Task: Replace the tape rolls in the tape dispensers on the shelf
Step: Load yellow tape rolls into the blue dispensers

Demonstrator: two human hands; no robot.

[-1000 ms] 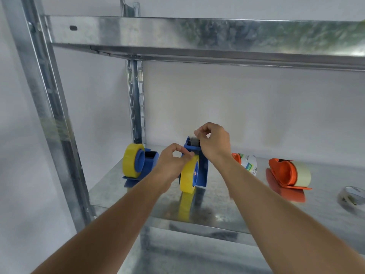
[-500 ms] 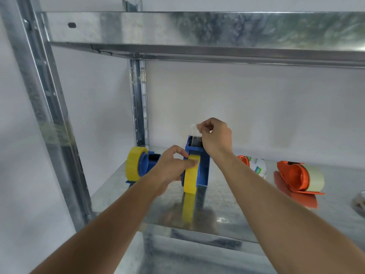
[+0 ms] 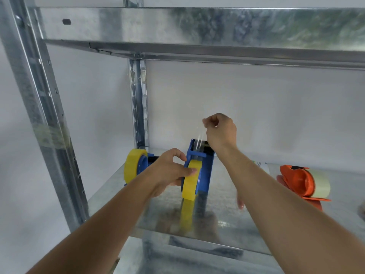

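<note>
The right hand (image 3: pixel 221 131) pinches a clear tape strip (image 3: pixel 200 138) between thumb and fingers, drawn up from the cutter end of the blue dispenser (image 3: pixel 203 167). The left hand (image 3: pixel 169 172) grips the yellow tape roll (image 3: pixel 190 179) seated in that dispenser, which stands on the metal shelf (image 3: pixel 138 204). Just left stands a second blue dispenser (image 3: pixel 145 164) with a yellow roll (image 3: pixel 132 167). Well to the right lies an orange dispenser (image 3: pixel 296 180) carrying what looks like a pale roll (image 3: pixel 322 183).

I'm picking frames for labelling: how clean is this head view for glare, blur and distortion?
Head view: the galvanized metal shelf mirrors the yellow tape roll; the clear tape strip pinched by the right hand is streaky; the shelf frame bows from wide-angle distortion.
</note>
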